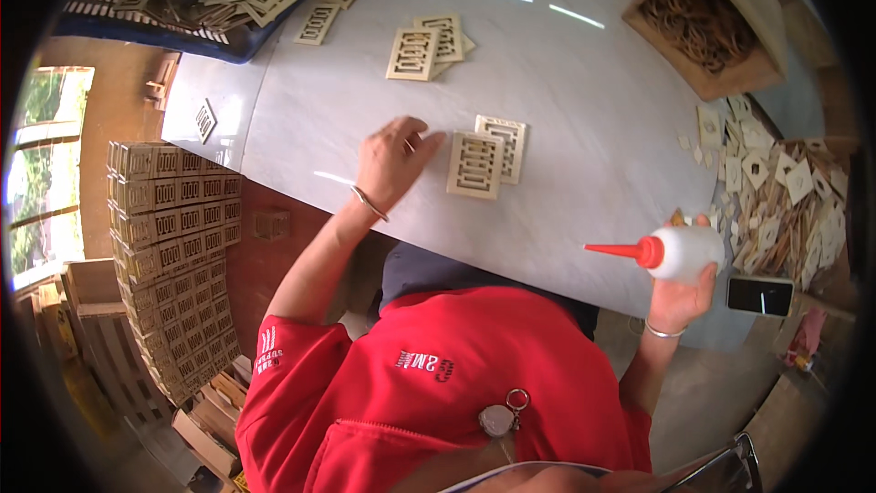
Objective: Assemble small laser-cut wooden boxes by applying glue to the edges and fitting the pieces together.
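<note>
L hand [392,162], nearer: half-curled, thumb apart, nothing seen held. Slotted wooden panel [474,165] on tabletop [584,82] at its 3 o'clock, long axis approx. 12–6, overlapping 2nd panel [515,148]. R hand [680,299], panel's 4 o'clock, wrapped round white squeeze bottle [690,249].

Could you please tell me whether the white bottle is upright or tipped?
Tipped: the white bottle lies sideways in the right hand, its red nozzle pointing toward the person's left.
</note>
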`<state>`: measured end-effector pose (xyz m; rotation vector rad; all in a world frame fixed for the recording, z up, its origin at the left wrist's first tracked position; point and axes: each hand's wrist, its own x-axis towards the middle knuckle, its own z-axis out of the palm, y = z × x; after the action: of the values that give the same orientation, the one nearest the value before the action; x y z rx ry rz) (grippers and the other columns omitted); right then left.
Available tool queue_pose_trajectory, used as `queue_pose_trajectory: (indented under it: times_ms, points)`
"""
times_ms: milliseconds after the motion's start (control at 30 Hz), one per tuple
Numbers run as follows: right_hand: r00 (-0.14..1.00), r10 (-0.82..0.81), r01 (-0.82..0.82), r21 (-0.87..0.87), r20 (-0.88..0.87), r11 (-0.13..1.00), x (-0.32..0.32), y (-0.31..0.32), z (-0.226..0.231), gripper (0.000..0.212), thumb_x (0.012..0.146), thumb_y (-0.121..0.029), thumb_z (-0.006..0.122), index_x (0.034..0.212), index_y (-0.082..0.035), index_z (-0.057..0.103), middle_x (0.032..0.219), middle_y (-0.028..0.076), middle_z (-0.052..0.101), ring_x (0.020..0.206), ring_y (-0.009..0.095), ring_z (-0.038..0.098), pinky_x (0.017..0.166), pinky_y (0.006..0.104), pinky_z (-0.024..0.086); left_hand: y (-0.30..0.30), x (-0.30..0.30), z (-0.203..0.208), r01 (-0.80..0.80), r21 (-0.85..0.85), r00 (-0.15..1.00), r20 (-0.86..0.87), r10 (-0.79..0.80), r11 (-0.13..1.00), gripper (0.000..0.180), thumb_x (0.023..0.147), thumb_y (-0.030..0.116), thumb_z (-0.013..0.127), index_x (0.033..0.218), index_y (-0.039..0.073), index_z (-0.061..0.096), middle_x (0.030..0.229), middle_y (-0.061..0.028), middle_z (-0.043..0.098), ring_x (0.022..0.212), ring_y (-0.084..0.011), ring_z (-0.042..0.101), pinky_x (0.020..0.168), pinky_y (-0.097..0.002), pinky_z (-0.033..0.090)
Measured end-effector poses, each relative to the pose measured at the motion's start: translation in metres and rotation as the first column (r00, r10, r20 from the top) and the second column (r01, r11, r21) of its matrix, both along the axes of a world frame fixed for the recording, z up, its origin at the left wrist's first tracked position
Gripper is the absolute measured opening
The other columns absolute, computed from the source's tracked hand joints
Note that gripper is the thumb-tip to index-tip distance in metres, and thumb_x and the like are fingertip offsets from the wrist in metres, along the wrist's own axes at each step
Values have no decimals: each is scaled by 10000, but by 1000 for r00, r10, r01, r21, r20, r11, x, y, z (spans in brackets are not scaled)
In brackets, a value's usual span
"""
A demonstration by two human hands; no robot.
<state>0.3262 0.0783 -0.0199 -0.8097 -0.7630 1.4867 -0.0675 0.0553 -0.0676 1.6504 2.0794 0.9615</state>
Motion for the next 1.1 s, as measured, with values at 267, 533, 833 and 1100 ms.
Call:
queue_pose_trajectory:
  times_ms: [267, 533, 833, 1100]
  points:
    - [999, 28, -27, -56, 17, 998, -4, 8, -2, 709, 845, -383, 581, 1349, 46, 328, 1187, 176, 522, 1111, 274, 520, 1037, 459, 357, 86, -83, 18, 202, 220, 867, -492, -70, 954, 433, 735, 275, 736, 1084, 59, 599, 1083, -139, 580, 967, -283, 579, 836, -379, 467]
    - [999, -30, 31, -68, 18, 997, -8, 5, 1, 708, 851, -387, 577, 1355, 44, 328, 1211, 173, 513, 1122, 282, 513, 1038, 458, 356, 115, -83, 13, -132, -478, 901, -422, -96, 869, 903, 598, 631, 727, 1154, -52, 523, 1136, -230, 555, 1079, -302, 551, 902, -404, 452]
    - [997, -35, 35, 4, -73, 999, -3, 1, 0, 681, 875, -335, 587, 1371, 30, 295, 1321, 167, 419, 1204, 346, 443, 1031, 478, 347, 55, -49, 42, -49, 167, 999, 16, 47, 985, 96, 810, 110, 653, 787, 39, 591, 803, -91, 611, 706, -211, 583, 566, -289, 466]
    - [999, 12, -12, 12, -41, 1000, -8, -2, 12, 718, 849, -354, 608, 1365, 37, 297, 1283, 176, 448, 1187, 347, 460, 1043, 480, 338, -15, 14, 64, 540, 541, 761, -642, -98, 645, 235, 629, -11, 648, 860, 16, 615, 941, -105, 625, 838, -223, 615, 667, -299, 507]
